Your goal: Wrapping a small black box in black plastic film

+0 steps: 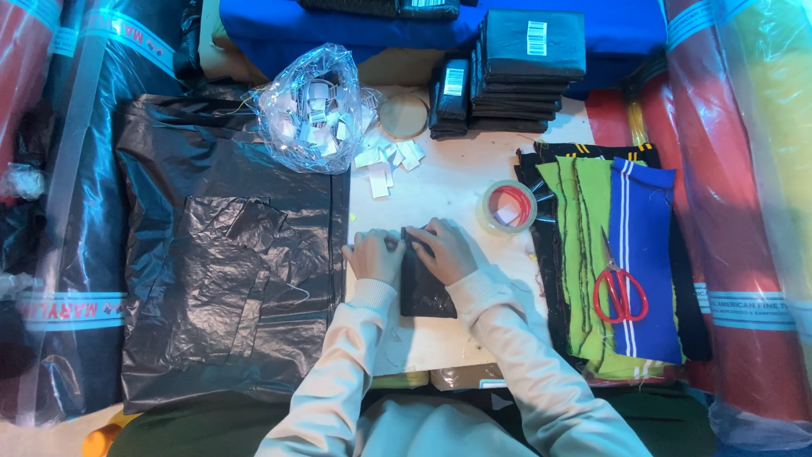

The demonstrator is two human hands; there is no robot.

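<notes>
I saw my left hand (375, 254) and right hand (443, 248) both pressed flat on one black plastic-wrapped packet (425, 292), beside one tape roll (507, 206) and one pair of red scissors (619, 292).

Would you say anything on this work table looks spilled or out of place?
Yes: small white tags lie scattered loose on the table beside the clear bag that holds more of them, as if spilled. The red scissors rest on the cloth pile.

It was a textile packing workshop: fabric rolls (744, 211) stood at both sides of a worktable (440, 186), with cut cloth pieces (609, 254), scissors (620, 292), a tape roll (507, 206), loose tags (389, 161) and stacked black packets (529, 68).
</notes>
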